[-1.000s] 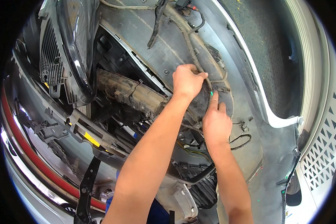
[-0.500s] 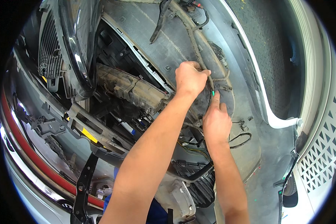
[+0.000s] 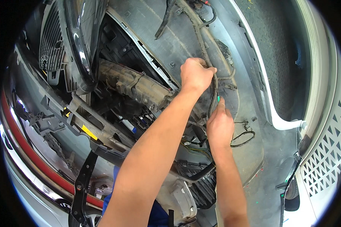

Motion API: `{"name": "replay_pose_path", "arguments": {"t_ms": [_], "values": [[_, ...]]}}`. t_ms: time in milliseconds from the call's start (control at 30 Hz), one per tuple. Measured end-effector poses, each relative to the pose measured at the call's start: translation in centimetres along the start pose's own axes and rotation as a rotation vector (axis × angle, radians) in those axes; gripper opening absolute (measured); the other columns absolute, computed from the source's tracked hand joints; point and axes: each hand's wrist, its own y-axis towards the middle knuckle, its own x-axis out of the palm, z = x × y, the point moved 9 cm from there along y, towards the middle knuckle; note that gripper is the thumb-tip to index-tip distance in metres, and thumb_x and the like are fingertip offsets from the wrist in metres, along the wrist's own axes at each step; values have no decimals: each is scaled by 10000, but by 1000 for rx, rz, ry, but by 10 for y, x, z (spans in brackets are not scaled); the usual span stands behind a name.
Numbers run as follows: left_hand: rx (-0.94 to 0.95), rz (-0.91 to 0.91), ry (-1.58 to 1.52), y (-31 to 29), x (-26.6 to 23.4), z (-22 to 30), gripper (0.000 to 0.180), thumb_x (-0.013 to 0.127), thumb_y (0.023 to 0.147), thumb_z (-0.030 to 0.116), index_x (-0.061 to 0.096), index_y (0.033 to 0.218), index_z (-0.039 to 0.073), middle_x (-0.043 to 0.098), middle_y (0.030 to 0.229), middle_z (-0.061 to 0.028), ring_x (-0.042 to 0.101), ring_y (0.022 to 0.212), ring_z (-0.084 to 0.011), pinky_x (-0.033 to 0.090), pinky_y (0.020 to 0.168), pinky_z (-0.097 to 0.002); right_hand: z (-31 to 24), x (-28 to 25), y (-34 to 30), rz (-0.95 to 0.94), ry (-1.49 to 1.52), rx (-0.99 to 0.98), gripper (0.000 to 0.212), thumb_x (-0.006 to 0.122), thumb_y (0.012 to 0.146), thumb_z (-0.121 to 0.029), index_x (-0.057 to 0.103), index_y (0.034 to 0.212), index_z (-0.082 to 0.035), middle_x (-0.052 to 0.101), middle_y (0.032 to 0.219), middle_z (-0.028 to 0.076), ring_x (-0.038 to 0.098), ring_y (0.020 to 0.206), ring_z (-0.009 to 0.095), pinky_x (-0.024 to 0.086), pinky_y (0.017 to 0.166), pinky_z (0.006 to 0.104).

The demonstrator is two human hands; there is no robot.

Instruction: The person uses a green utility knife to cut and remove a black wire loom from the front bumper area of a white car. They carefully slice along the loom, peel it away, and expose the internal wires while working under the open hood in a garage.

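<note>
A dirty wiring harness [image 3: 201, 42] runs down the inner face of a grey bumper cover [image 3: 250, 181]. My left hand [image 3: 196, 75] is closed around the harness where a thin side branch leaves it. Just below, my right hand [image 3: 220, 126] is closed, index finger stretched along a small tool with a green part [image 3: 218, 99]. Most of that tool is hidden in my palm, so its kind does not show. Its tip lies right beside the harness, whose lower part continues past my right hand's fingers.
A headlamp [image 3: 77, 49] and a dusty beam [image 3: 134, 83] sit to the left. A loose cable loop [image 3: 246, 140] lies right of my right wrist. Below are coloured wires [image 3: 197, 149] and a black bracket [image 3: 83, 185]. A white perforated panel [image 3: 326, 166] stands at far right.
The green part has moved slightly down with my right hand, away from my left. The harness now bows a little to the right, and the view has shifted slightly.
</note>
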Motion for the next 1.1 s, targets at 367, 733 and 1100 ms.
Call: {"name": "replay_pose_path", "arguments": {"t_ms": [367, 733, 1100], "values": [[-19, -21, -9, 3, 4, -7, 317, 845, 766, 153, 756, 977, -66, 760, 952, -234, 756, 923, -325, 586, 865, -384, 6, 11, -13, -18, 44, 32, 430, 554, 973, -107, 567, 1388, 6, 688, 924, 230, 714, 757, 431, 591, 648, 504], [-9, 0, -15, 3, 3, -7, 306, 855, 761, 157, 760, 950, -64, 762, 929, -229, 758, 898, -318, 585, 845, -379, 11, 18, -22, -55, 62, 58, 418, 548, 979, -108, 577, 1377, 15, 690, 934, 241, 715, 778, 431, 593, 679, 508], [-23, -16, -46, 2, 4, -6, 281, 846, 774, 139, 758, 943, -68, 765, 925, -221, 760, 887, -304, 584, 834, -373, 16, 20, -28, -64, 69, 57, 389, 537, 983, -102, 599, 1346, 25, 690, 929, 255, 713, 771, 445, 589, 669, 514]]}}
